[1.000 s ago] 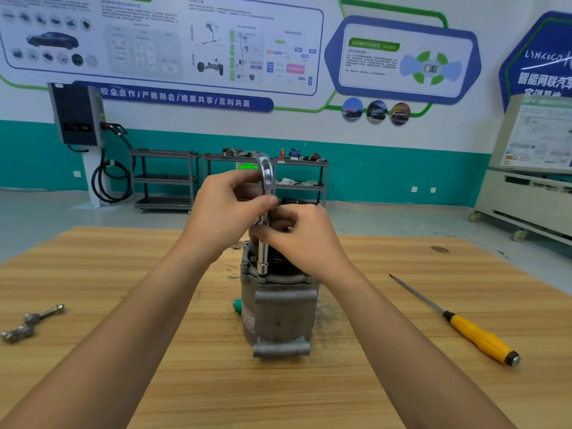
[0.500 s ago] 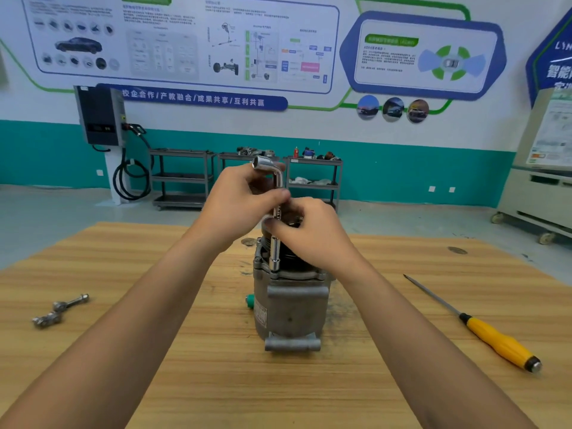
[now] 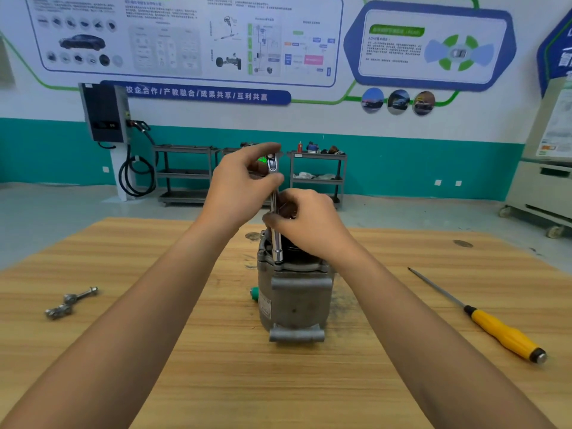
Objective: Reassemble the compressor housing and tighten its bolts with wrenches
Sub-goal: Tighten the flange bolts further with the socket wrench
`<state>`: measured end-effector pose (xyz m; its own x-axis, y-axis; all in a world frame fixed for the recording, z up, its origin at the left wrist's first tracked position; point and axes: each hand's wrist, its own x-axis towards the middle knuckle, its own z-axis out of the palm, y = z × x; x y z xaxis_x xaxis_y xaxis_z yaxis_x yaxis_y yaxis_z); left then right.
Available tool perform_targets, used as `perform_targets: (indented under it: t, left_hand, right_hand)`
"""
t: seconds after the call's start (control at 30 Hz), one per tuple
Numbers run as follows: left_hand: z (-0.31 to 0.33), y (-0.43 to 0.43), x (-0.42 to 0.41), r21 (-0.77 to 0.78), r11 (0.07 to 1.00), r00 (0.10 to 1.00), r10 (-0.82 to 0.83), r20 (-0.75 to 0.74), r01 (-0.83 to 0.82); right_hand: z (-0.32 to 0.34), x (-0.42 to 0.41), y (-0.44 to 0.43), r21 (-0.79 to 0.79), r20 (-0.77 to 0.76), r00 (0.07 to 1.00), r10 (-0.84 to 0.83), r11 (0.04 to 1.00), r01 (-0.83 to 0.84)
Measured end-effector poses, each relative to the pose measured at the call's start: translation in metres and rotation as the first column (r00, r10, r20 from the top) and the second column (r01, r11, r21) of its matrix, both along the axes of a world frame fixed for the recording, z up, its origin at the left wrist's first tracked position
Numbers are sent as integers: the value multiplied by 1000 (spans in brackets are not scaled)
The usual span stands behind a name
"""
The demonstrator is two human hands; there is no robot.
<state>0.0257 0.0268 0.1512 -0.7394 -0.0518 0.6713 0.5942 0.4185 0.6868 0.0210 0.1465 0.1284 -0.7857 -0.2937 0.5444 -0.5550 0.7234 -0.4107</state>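
A grey metal compressor housing stands upright in the middle of the wooden table, a green plug on its left side. A shiny L-shaped socket wrench stands almost vertical, its socket end down on the housing's top left rim. My left hand pinches the wrench's bent upper end between thumb and fingers. My right hand grips the shaft lower down and covers the top of the housing. The bolt under the socket is hidden.
Loose metal bolts or fittings lie at the table's left. A yellow-handled screwdriver lies at the right, tip pointing away. Beyond the table stand metal shelf carts, a wall charger and a white cabinet.
The wrench's bent top has swung round in my left hand while the socket stayed on the housing rim. My left fingers have loosened to a pinch. The camera shifted slightly.
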Motion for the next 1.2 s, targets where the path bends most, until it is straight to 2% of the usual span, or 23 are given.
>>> perform_targets:
  t: [0.07,0.2,0.27,0.33,0.37,0.43,0.57,0.63,0.7,0.77,0.83,1.0,1.1,1.2]
  left_hand:
    - [-2,-1,0,0,1000,999,-5,-39,5]
    - [-5,-2,2,20,993,992,-112,-49,113]
    - [-5,-2,3,49,988,990,-145,1,144]
    - [-6,0,4,-14,995,995,-97,33,98]
    - [-7,2,4,-62,997,998,-50,31,52]
    - [-7,3,4,-62,998,1000,-9,25,11]
    - [-2,-3,2,72,989,983,-139,118,131]
    - [-1,-4,3,90,978,967,-199,156,187]
    - [-3,-1,5,-22,986,976,-163,145,167]
    - [-5,2,7,-180,981,995,-53,85,68]
    - [-7,3,8,-237,971,1000,24,19,-19]
    - [-13,4,9,-136,991,999,25,36,-20]
    - [-11,0,9,-30,998,993,-48,108,51]
    - [-11,-3,10,43,993,982,-118,145,113]
  right_hand:
    - [2,0,2,-36,63,998,31,999,-29]
    - [9,4,10,-177,229,964,137,980,-97]
    - [9,5,11,-113,176,978,114,989,-95]
    - [6,5,8,-68,83,995,50,997,-44]
    - [5,6,7,-87,57,998,34,996,-29]
    - [3,7,5,-144,40,999,26,989,-20]
    - [-1,8,9,-193,77,992,98,978,-82]
    - [-4,6,11,-193,132,980,147,974,-120]
    - [-7,5,14,-197,128,975,184,968,-156]
    - [-9,4,16,-218,77,979,186,962,-166]
    - [-12,3,16,-249,27,987,155,958,-144]
    - [-15,3,12,-267,-31,993,115,956,-120]
    - [-15,7,11,-225,7,990,143,965,-138]
    - [-15,7,13,-271,53,987,152,954,-132]
